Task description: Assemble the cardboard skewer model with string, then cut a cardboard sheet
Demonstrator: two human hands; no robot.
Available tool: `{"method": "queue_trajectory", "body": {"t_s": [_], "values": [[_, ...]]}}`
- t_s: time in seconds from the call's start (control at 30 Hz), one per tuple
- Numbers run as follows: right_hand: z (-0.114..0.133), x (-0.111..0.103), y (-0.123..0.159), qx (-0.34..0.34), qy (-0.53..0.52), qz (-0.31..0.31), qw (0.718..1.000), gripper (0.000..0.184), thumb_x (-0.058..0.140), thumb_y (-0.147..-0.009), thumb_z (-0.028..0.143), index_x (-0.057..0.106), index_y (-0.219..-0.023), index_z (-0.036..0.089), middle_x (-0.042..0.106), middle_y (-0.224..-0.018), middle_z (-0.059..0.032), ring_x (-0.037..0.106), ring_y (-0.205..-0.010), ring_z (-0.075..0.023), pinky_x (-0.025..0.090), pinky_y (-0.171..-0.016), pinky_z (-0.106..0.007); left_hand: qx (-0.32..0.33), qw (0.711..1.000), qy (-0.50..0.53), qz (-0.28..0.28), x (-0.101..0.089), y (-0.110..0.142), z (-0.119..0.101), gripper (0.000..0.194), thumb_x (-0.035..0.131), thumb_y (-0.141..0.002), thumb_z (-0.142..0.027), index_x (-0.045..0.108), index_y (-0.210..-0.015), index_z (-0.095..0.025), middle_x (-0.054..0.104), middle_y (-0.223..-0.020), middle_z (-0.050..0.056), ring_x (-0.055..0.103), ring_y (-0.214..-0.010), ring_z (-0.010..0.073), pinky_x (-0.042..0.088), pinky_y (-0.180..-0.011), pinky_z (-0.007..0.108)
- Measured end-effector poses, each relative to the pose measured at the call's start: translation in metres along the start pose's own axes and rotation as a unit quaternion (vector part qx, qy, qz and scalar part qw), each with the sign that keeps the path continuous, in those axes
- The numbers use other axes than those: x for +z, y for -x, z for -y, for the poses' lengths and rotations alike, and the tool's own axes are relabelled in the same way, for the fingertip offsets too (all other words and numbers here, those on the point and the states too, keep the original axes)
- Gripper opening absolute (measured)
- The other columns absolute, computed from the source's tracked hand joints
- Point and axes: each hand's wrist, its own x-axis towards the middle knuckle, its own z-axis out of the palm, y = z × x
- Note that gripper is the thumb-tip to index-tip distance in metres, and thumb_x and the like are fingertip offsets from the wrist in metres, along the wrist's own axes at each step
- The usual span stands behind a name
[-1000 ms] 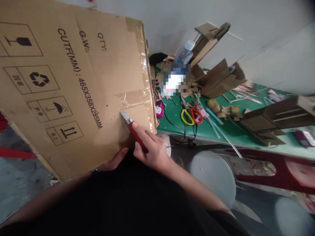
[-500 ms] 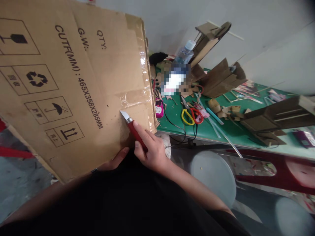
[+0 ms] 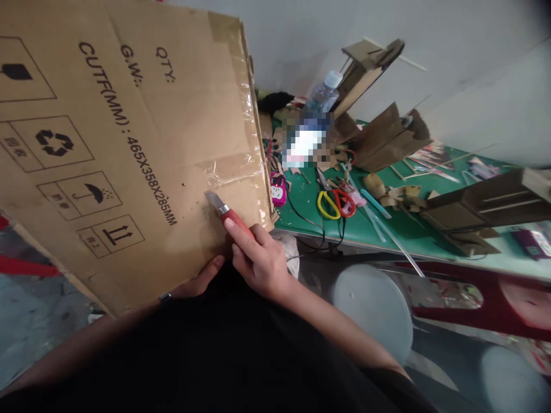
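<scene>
A large printed sheet of cardboard [image 3: 185, 126] fills the left half of the view, held up at a tilt against my body. My left hand [image 3: 202, 279] grips its lower edge, thumb over the front; the other fingers are hidden behind. Closed round the red handle of a craft knife [image 3: 232, 219] is my right hand [image 3: 262, 258], index finger stretched along the handle. The blade tip rests at the cardboard surface, close to faint pencil-like lines and small holes. Whether the tip has gone in, I cannot tell. Clear tape covers the right edge of the sheet.
Right of the cardboard stands a green-topped table [image 3: 353, 218] bearing scissors [image 3: 329, 203], a bottle [image 3: 322, 94], a pink tape measure [image 3: 278, 189] and several cardboard models [image 3: 482, 206]. Grey round stools [image 3: 374, 310] and a red stool [image 3: 486, 310] stand below.
The cardboard has shifted slightly to the left. My right hand and the knife have moved a little left with it, and the knife lies at a slightly different angle. My left hand keeps its hold.
</scene>
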Motion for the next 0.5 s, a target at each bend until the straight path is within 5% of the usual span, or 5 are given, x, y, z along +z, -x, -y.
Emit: {"method": "queue_trajectory", "body": {"t_s": [0.1,0.17,0.3,0.5], "values": [[-0.001,-0.002,-0.001,0.020,-0.065,0.017,0.998,0.062,0.047,-0.106,0.024,0.036,-0.166,0.035,0.065,-0.099,-0.0040,0.065,-0.077,-0.0164,0.062,-0.070,-0.028,-0.019,0.999,0.037,0.032,0.002,-0.001,0.001,0.058,0.041,-0.110,-0.038,0.028,-0.167,-0.041,0.048,-0.165,-0.008,0.035,-0.159,0.0203,0.022,-0.138,0.042],[0.000,-0.003,-0.002,0.027,-0.137,0.025,0.990,0.062,0.045,-0.108,0.027,0.031,-0.168,0.033,0.070,-0.123,-0.0080,0.071,-0.101,-0.0203,0.064,-0.087,-0.034,-0.055,0.996,0.055,0.046,0.005,0.002,0.001,0.058,0.039,-0.110,-0.041,0.029,-0.167,-0.040,0.047,-0.166,-0.008,0.032,-0.161,0.0213,0.020,-0.138,0.044],[0.002,-0.003,-0.003,0.059,-0.241,0.004,0.969,0.057,0.041,-0.111,0.038,0.033,-0.166,0.030,0.054,-0.159,-0.0100,0.059,-0.140,-0.0269,0.055,-0.110,-0.043,-0.145,0.985,0.066,0.069,0.013,0.010,0.004,0.058,0.038,-0.110,-0.043,0.030,-0.167,-0.040,0.045,-0.167,-0.009,0.028,-0.162,0.0224,0.021,-0.137,0.045],[0.001,-0.002,-0.012,0.192,-0.373,-0.034,0.907,0.044,0.051,-0.105,0.035,0.047,-0.147,0.021,0.072,-0.115,-0.0103,0.069,-0.086,-0.0181,0.061,-0.077,-0.035,-0.088,0.996,-0.012,0.009,0.010,0.006,0.007,0.058,0.051,-0.105,-0.044,0.041,-0.162,-0.040,0.051,-0.164,-0.008,0.035,-0.159,0.0232,0.015,-0.138,0.042]]}}
